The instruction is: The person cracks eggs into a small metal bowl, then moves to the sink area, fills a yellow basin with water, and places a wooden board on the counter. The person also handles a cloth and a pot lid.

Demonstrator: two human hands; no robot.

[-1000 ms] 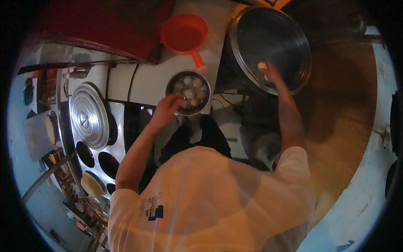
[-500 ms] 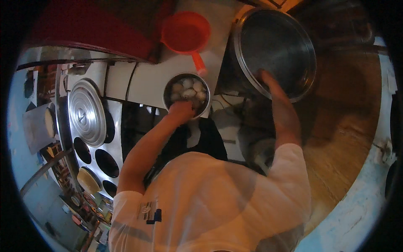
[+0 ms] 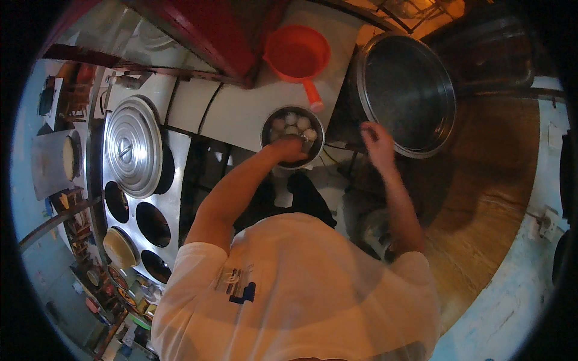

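A round metal bowl (image 3: pixel 265 129) holds several pale, round, egg-like pieces (image 3: pixel 291 118). My left hand (image 3: pixel 290 148) reaches down into its near side, over the pieces; its fingers are too shadowed to show whether they grip one. To the right stands a large, deep metal pot (image 3: pixel 415 84), dark inside. My right hand (image 3: pixel 379 144) is at the pot's near left rim, with fingers loosely bent and nothing visible in them. Just beyond the bowl lies an orange-red plastic dipper (image 3: pixel 298 53), its handle pointing toward the bowl.
The bowl and dipper rest on a pale counter (image 3: pixel 232 117). Left of it is a metal stovetop (image 3: pixel 131 207) with dark round openings and a large ridged lid (image 3: pixel 132 147). A red panel (image 3: pixel 223 42) rises at the back. A wooden surface (image 3: pixel 481 186) spans the right side.
My right hand has come out of the large pot's interior to its near left rim. My left hand remains in the bowl, its wrist turned further right. The whole view has shifted.
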